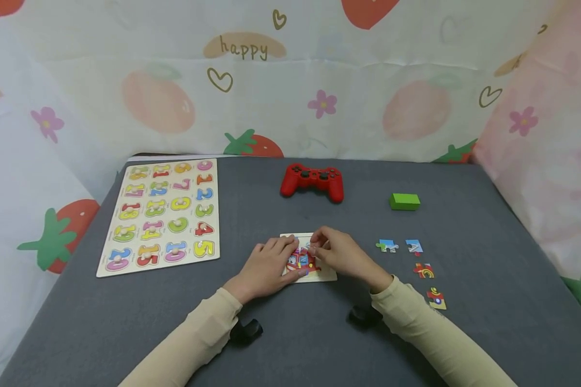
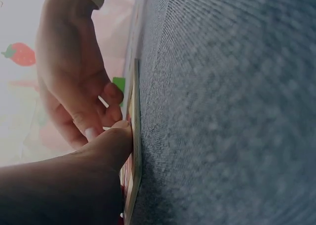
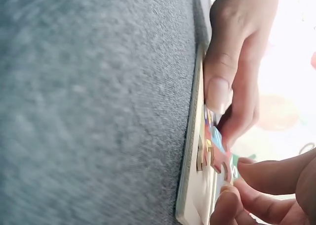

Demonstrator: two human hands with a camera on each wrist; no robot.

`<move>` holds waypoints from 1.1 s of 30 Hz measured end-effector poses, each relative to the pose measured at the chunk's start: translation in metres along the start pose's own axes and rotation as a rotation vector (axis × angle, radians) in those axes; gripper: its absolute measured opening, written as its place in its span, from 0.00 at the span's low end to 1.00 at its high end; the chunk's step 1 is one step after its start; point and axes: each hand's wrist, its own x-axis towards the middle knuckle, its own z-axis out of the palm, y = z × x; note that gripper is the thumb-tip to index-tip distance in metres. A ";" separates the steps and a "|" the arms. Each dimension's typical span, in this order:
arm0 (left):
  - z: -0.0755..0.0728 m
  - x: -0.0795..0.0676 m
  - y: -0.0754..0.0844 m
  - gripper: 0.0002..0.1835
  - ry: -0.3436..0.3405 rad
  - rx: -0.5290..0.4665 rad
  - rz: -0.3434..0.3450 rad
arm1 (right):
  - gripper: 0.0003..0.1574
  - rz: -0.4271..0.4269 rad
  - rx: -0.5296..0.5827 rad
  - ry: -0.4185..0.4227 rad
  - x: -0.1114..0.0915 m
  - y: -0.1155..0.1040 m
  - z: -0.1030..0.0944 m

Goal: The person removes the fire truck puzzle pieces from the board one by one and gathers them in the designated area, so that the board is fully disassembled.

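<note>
A small wooden jigsaw board (image 1: 325,276) lies on the table with a red and blue picture partly filled in. My left hand (image 1: 270,269) rests on its left side, fingers fairly straight, thumb along the near edge. Over the board's right side, my right hand (image 1: 344,255) pinches a jigsaw piece (image 3: 220,158) between thumb and fingers. That piece sits tilted above the tray in the right wrist view, its far part hidden by fingers. In the left wrist view, the left thumb presses the board's rim (image 2: 136,151).
Loose jigsaw pieces lie to the right, including a blue one (image 1: 387,245) and a yellow-red one (image 1: 436,298). A red game controller (image 1: 312,181) and a green block (image 1: 404,201) stand farther back. A large number puzzle board (image 1: 164,215) covers the left.
</note>
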 end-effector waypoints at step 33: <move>0.001 -0.002 0.000 0.39 0.007 0.002 0.014 | 0.12 0.102 0.068 0.021 -0.042 0.051 -0.089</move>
